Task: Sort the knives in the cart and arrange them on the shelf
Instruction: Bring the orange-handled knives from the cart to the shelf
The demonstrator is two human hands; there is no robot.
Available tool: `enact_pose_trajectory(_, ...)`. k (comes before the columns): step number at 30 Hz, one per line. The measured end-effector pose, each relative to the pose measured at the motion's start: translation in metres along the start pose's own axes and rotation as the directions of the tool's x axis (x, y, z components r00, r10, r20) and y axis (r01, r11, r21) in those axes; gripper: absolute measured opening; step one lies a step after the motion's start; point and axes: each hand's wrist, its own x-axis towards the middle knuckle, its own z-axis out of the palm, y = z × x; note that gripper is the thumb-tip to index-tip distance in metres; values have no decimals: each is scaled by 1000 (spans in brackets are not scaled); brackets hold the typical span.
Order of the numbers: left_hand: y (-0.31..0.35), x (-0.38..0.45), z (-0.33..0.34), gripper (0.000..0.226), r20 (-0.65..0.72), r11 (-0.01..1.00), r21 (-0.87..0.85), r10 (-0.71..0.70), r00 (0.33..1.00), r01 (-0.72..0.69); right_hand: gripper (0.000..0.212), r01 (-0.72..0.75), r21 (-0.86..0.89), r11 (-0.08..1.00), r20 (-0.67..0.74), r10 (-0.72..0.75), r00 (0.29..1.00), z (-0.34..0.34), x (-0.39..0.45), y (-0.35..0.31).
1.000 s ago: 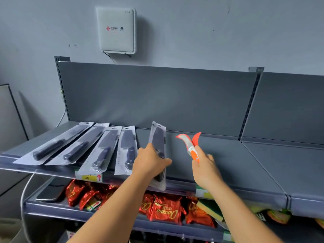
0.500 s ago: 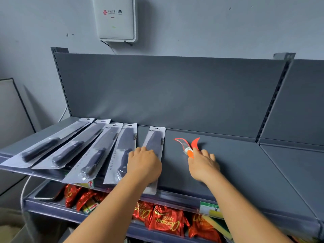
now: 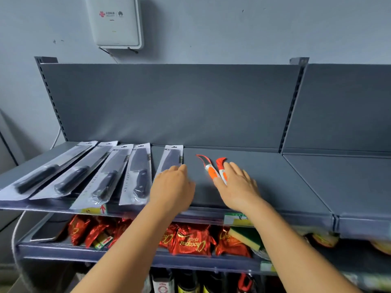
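Several packaged black-handled knives (image 3: pixel 137 176) lie side by side on the left of the grey shelf (image 3: pixel 275 187). The rightmost packaged knife (image 3: pixel 172 157) lies flat, and my left hand (image 3: pixel 172 187) rests on its lower half with relaxed fingers. To its right lie two small orange-and-white curved knives (image 3: pixel 208 168) close together on the shelf. My right hand (image 3: pixel 237 187) rests flat over their handles, fingers spread, with the thumb tip against the left one. The cart is out of view.
A white router box (image 3: pixel 115 22) hangs on the wall above. The lower shelf holds red snack bags (image 3: pixel 190 242) and a green-yellow sponge (image 3: pixel 245 237). Bare shelf surface extends to the right, with another shelf section (image 3: pixel 349 182) beyond.
The packaged knife went from held upright to lying flat on the shelf. The orange knives came down from the air onto the shelf, and my right hand opened over them.
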Motion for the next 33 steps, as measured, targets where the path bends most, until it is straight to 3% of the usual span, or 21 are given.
enact_pose_trajectory(4, 18, -44, 2, 34, -52, 987, -76, 135, 989, -139, 57, 14, 24, 1000, -23, -13, 1000, -16, -65, 5)
enact_pose_trajectory(8, 36, -98, 10, 42, -33, 954, -145, 261, 965, -263, 61, -74, 62, 995, -12, 75, 997, -12, -132, 20)
enact_pose_trajectory(16, 77, -200, 58, 51, 187, 882, -238, 452, 872, -406, 62, -328, 99, 939, 52, 325, 944, 29, -259, 71)
enact_pose_trajectory(24, 140, -288, 111, 50, 378, 806, -330, 590, 713, -492, 61, -611, 134, 780, 77, 607, 791, 57, -375, 136)
enact_pose_trajectory(33, 248, -392, 147, 58, 542, 718, -378, 683, 489, -584, 61, -845, 124, 520, 103, 841, 532, 60, -530, 238)
